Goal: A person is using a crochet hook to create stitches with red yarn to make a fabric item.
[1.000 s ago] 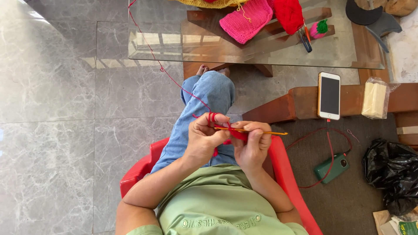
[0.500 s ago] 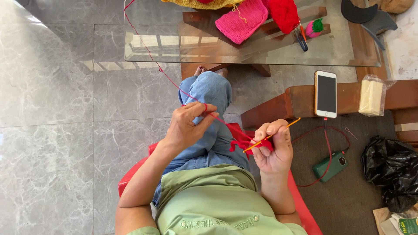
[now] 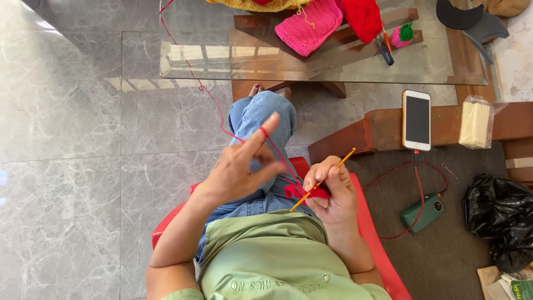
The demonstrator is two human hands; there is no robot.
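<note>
Left hand (image 3: 241,166) spreading wide, red yarn (image 3: 277,153) looping over pointer finger. Right hand (image 3: 328,191) pinching orange hook (image 3: 325,179) and, probably, small red piece (image 3: 304,193). Yarn maybe slipping off finger, going slack.

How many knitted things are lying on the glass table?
4 that I can see: a yellow piece at the top edge, a pink piece, a red piece beside it, and a small pink-and-green one. More may be hidden beyond the picture's edge.

Fuzzy red wool yarn (image 3: 222,119) over my left hand (image 3: 241,169); smooth orange hook (image 3: 322,180), looks plastic, in my right hand (image 3: 330,191). Glossy glass table (image 3: 183,55), polished marble floor (image 3: 66,166), shiny red plastic chair (image 3: 377,244), matt denim jeans (image 3: 261,119).
</note>
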